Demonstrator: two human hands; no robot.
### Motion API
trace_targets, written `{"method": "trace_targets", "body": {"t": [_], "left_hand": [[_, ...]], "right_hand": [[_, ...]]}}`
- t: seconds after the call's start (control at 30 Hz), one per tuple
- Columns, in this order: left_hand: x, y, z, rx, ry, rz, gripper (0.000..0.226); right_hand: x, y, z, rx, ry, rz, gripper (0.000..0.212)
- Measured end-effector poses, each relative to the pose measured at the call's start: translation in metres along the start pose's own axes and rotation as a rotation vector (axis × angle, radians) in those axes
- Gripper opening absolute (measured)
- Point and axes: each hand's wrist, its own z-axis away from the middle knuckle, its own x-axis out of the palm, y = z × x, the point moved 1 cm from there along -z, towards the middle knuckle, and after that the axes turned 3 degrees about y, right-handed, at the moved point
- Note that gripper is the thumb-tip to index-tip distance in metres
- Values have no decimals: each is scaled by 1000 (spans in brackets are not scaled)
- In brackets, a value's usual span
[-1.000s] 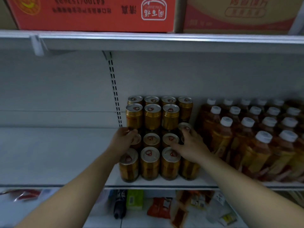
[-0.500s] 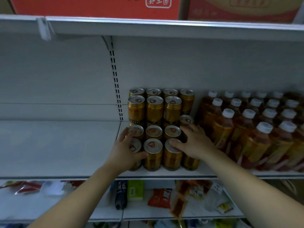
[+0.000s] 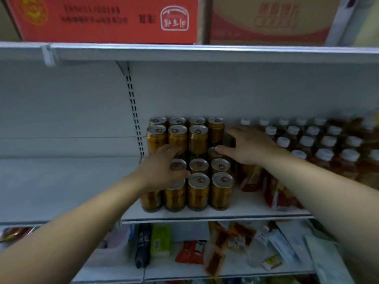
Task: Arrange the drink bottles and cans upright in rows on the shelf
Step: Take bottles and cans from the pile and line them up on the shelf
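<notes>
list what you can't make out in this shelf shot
All in the head view:
1. Whether the right hand holds a can: only a dark shape, motion-blurred, shows between thumb and fingers.
2. Tops of the front-left cans: covered by the left hand.
3. Far-right bottles: blurred, cut off by the frame edge.
4. Print on the red carton: too blurred to read.

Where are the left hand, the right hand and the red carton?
left hand [image 3: 162, 170]: head view, back of the hand.
right hand [image 3: 251, 146]: head view, back of the hand.
red carton [image 3: 102, 19]: head view, its front face.
</notes>
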Motion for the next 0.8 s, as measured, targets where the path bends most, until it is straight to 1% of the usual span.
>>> {"method": "trace_targets", "body": {"t": [0.13,0.2,0.3,0.37,0.43,0.47,0.53,0.63,0.7,0.73,0.8], "left_hand": [[14,71,-12,45,1,49,77],[26,109,-19,38,-11,136,75],[48,161,-27,-18,-9,275,69],[64,188,-32,-53,4,366,60],[74,208,-37,-53,49,450,42],[77,216,-38,-56,70,471,39],[80,226,-44,-86,115,496,45],[87,222,-62,-234,131,606,64],[93,209,-79,-372,128,653,88],[95,202,-88,-403,119,667,97],[99,193,-106,-428,92,750,104]], "right_hand": [[-23,70,25,59,59,-22,79],[-27,113,40,115,41,-5,80],[-30,173,66,168,21,-9,78],[-29,207,80,208,-9,-16,83],[-29,230,89,233,-39,-26,87],[-28,239,91,229,-41,-43,91],[-25,251,88,212,-32,-100,97],[-20,259,73,193,-23,-117,81],[-13,261,58,186,-15,-122,87],[-9,262,48,183,-12,-134,93],[0,263,24,163,-14,-173,98]]}}
